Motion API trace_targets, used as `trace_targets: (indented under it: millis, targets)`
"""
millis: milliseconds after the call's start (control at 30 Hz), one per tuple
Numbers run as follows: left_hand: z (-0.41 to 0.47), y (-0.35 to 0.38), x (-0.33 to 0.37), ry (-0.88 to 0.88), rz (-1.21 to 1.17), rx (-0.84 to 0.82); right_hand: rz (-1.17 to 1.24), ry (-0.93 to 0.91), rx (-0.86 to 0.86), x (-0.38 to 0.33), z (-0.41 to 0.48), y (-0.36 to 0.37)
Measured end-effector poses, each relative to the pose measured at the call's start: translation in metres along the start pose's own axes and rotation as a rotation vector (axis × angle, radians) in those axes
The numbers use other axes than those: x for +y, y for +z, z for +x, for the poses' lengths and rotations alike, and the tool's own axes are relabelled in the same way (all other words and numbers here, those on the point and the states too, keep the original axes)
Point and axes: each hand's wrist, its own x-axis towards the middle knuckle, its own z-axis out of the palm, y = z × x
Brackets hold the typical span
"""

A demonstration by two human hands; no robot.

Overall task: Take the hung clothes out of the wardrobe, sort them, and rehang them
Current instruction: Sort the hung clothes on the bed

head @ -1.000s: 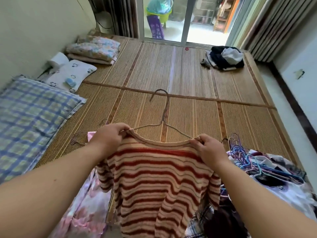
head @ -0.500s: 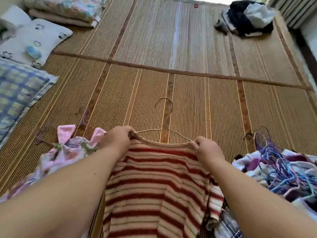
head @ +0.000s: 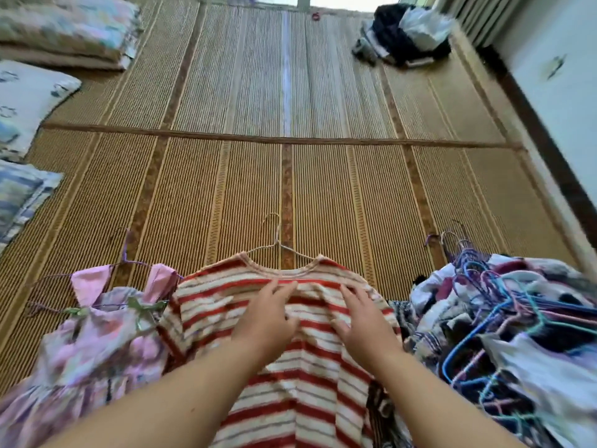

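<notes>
Sorting step: striped top [head: 290, 367], on its hanger [head: 277, 244], laid on the mat [head: 226, 176]. Left hand [head: 268, 318] and right hand [head: 361, 318] press flat on it, fingers spread, gripping nothing. Next, probably another garment from the pile [head: 504, 318].

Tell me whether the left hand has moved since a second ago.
Yes. The left hand let go of the collar of the striped sweater and now lies flat lower on its chest, farther from the hanger hook.

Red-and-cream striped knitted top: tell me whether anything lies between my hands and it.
Nothing visible does. The left hand and right hand both rest flat on the red-and-cream striped knitted top, just below its neckline.
</notes>
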Motion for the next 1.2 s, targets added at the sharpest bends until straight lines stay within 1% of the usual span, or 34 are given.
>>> trace_targets:
  millis: [100,200,300,367,467,567,667,767,867,967,1000,1067,1133,1200]
  targets:
    - [-0.028,0.0,0.029,0.091,0.046,-0.057,-0.01,0.037,0.002,0.011,-0.042,-0.034]
    - [-0.052,0.003,0.059,0.168,0.115,-0.093,0.08,0.139,0.057,0.032,-0.088,-0.063]
    - [-0.064,0.011,0.094,0.234,0.22,-0.121,0.076,0.242,0.108,0.061,-0.129,-0.087]
    - [-0.068,0.021,0.122,0.288,0.249,-0.144,0.079,0.304,0.145,0.086,-0.154,-0.101]
    - [-0.071,0.053,0.171,0.417,0.333,-0.167,0.063,0.377,0.17,0.139,-0.187,-0.124]
    - [-0.072,0.094,0.212,0.466,0.399,-0.233,0.039,0.414,0.145,0.196,-0.204,-0.141]
    - [-0.069,0.142,0.246,0.486,0.442,-0.283,0.0,0.421,0.117,0.258,-0.202,-0.159]
    - [-0.058,0.187,0.269,0.444,0.44,-0.275,-0.045,0.395,0.088,0.314,-0.186,-0.182]
    - [-0.04,0.225,0.282,0.341,0.449,-0.239,-0.23,0.347,0.057,0.36,-0.16,-0.208]
    - [-0.019,0.25,0.286,0.124,0.328,-0.188,-0.347,0.27,0.056,0.392,-0.13,-0.231]
    - [-0.014,0.254,0.285,0.064,0.272,-0.168,-0.354,0.25,0.061,0.4,-0.12,-0.237]
    - [-0.006,0.259,0.284,0.025,0.255,-0.145,-0.326,0.234,0.05,0.407,-0.101,-0.243]
    - [-0.001,0.261,0.28,0.025,0.296,-0.126,-0.266,0.248,-0.019,0.409,-0.082,-0.244]
    - [0.002,0.263,0.277,0.005,0.319,-0.131,-0.26,0.262,-0.099,0.405,-0.069,-0.241]
